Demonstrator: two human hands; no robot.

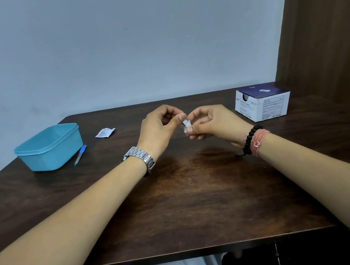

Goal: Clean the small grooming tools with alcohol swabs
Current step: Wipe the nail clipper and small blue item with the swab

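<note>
Two hands meet above the middle of a dark wooden tabletop (pixel 191 198), pinching a small white swab (pixel 186 126) between them. The left hand (pixel 160 130), a metal watch (pixel 141 158) at its wrist, grips the swab's upper edge with thumb and forefinger; the right hand (pixel 211 124), wearing a black bead bracelet (pixel 250 138) and pink string, grips its lower part. Whether a tool sits inside the swab cannot be told. A nail file (pixel 80 154) with a blue handle lies just beside a blue plastic tub (pixel 50 147) at left, an opened wrapper (pixel 105 132) nearby. A swab box (pixel 262 102) stands at right.
</note>
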